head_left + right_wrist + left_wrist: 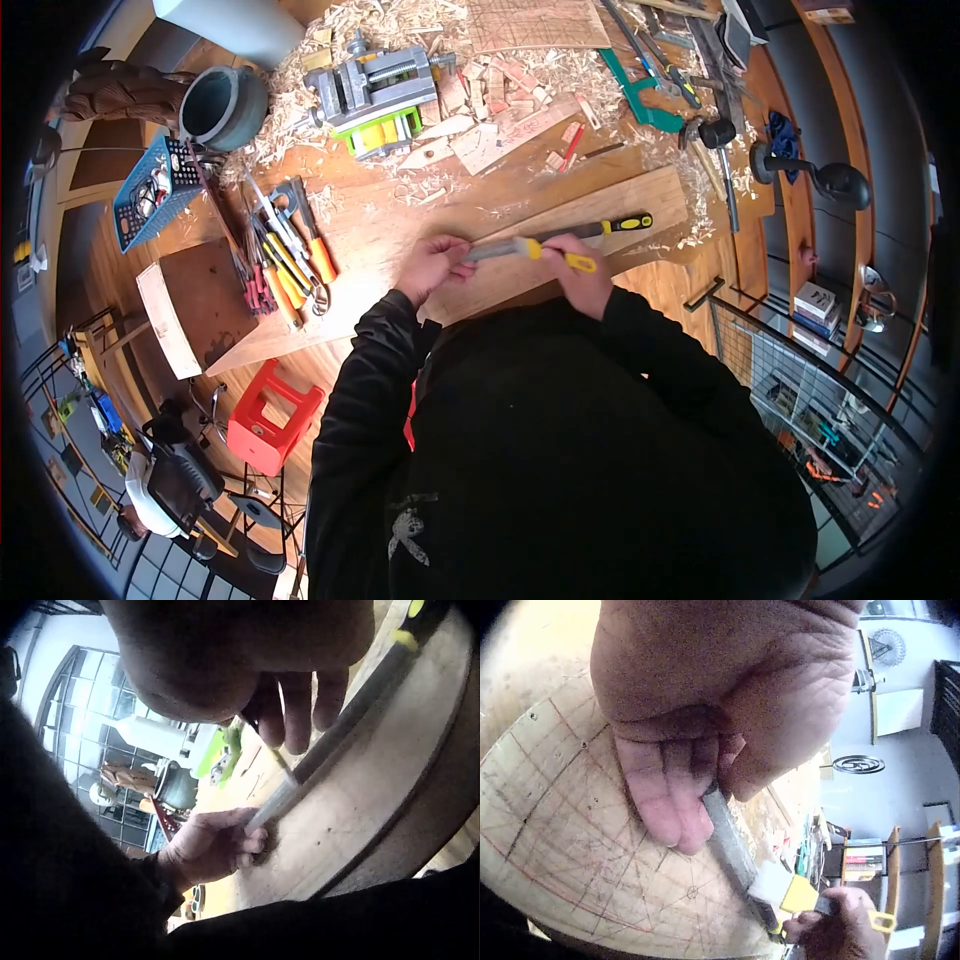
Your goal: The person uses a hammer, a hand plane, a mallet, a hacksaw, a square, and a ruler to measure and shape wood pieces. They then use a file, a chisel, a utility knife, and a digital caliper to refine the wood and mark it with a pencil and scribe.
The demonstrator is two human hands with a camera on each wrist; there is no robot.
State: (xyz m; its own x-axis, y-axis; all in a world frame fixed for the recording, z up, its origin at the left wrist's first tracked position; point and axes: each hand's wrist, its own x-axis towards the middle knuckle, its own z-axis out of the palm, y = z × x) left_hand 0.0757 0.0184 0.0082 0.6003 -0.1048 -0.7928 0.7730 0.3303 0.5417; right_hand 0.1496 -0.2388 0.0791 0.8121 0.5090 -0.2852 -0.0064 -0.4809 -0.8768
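My left hand (435, 270) pinches the tip end of a flat metal file (731, 844) between thumb and fingers. The file's black and yellow handle (630, 222) points away to the right. In my right hand (583, 285) is a small brush with a yellow handle (580, 263), gripped by the fingers. Its pale bristles (771, 883) lie against the file's blade. Beneath both hands is a wooden board (655, 195), marked with a pencilled grid (555, 787) in the left wrist view.
Beyond the hands stand a metal vise (375, 85) and a green-handled saw (640, 105) among wood shavings. Chisels and pliers (285, 250) lie to the left, near a blue basket (150, 195) and a stone-like pot (225, 110). A red stool (262, 440) is on the floor.
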